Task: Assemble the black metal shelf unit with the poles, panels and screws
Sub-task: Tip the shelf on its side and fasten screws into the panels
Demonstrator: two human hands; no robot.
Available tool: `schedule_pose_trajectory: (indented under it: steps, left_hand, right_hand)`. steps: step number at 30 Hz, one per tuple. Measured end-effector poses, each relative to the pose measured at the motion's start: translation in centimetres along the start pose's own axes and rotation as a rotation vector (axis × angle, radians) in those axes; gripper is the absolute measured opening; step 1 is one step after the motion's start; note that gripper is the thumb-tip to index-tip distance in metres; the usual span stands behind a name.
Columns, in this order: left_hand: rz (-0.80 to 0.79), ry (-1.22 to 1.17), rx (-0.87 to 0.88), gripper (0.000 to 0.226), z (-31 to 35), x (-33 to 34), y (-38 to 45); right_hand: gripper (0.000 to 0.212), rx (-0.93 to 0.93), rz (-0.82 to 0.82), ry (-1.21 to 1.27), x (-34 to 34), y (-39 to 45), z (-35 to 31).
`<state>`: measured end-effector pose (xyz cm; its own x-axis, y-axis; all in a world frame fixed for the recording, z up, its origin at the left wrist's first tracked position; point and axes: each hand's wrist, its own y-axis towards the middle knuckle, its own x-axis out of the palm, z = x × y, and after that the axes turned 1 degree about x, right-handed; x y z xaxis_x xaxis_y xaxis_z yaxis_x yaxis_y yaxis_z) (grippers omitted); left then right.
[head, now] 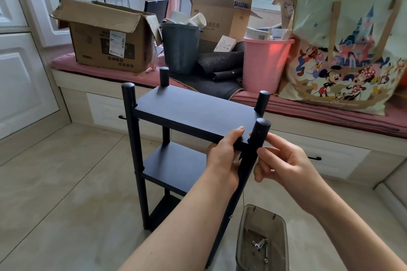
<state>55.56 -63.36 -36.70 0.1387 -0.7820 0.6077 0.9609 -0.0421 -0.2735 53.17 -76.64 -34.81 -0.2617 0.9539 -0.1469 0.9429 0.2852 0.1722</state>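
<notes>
A black shelf unit stands upright on the floor, with a top panel [193,112], a middle panel [176,167] and a bottom panel [163,209] between several round poles. My left hand [224,154] grips the near right corner of the top panel, thumb on top. My right hand [279,160] has curled fingers against the right side of the near right pole [256,138], at panel height. Whether it pinches a screw is hidden. A clear plastic tray [242,253] on the floor at the lower right holds several screws [261,245].
A window bench with a pink cushion [330,112] runs behind the shelf, loaded with a cardboard box [110,46], a dark bin [180,48], a pink bin [266,64] and a cartoon-print bag [352,57]. White cabinets [19,77] line the left. Tiled floor [66,204] lies around the shelf.
</notes>
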Motion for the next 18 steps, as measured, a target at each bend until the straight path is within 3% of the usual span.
schedule_pose_trajectory:
  steps: [9, 13, 18]
  left_hand:
    - [-0.084, 0.063, 0.005, 0.033, 0.0, -0.7, 0.5]
    - [-0.128, 0.066, -0.010, 0.025, 0.2, -1.1, 0.6]
    - [-0.168, 0.082, 0.006, 0.025, 0.4, -1.6, 0.7]
  right_hand:
    - [0.028, 0.008, 0.013, -0.039, -0.2, 0.0, 0.0]
    - [0.035, -0.011, 0.047, -0.044, -0.2, 0.2, 0.2]
    - [0.026, -0.156, 0.080, -0.228, 0.4, 0.3, 0.3]
